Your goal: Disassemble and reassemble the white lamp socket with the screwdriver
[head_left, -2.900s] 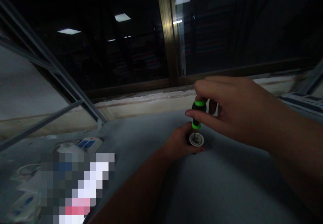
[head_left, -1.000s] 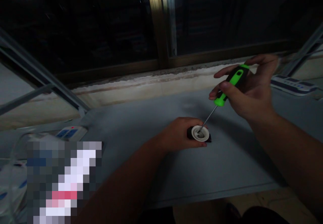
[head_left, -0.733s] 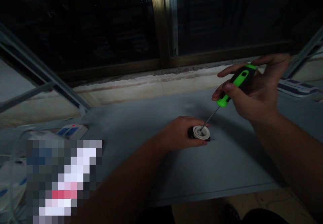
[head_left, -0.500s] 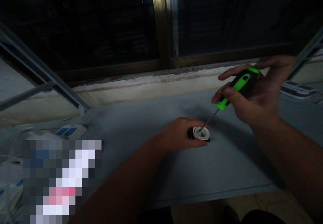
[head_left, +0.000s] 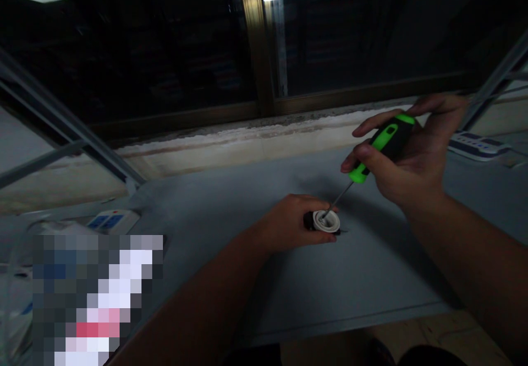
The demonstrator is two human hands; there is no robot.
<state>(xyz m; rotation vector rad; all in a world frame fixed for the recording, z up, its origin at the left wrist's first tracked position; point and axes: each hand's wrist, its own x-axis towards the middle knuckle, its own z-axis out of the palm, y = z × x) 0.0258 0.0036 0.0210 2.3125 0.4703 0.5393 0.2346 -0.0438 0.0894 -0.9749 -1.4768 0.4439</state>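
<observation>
My left hand [head_left: 284, 225] is closed around a small lamp holder [head_left: 336, 227], its white hollow ring facing up and its black body partly hidden by my fingers. In my right hand [head_left: 424, 168] is a green and black screwdriver [head_left: 383, 143], gripped by the handle with thumb and fingers. The screwdriver slants down to the left, and its thin metal shaft reaches inside the white ring. What the tip touches in there is too small to make out. The lamp holder is low over the grey-blue table [head_left: 198, 206]; I cannot tell whether it rests on it.
A white and dark power strip [head_left: 480, 147] lies at the right rear of the table. Another socket strip with blue parts [head_left: 113, 220] is at the left, near a blurred-out patch. Metal frame bars [head_left: 82, 137] rise at both sides. A dark window stands behind the ledge.
The whole view has shifted slightly, so everything appears a little lower and to the left. Both hands keep their holds, and the screwdriver shaft stays inside the lamp holder.
</observation>
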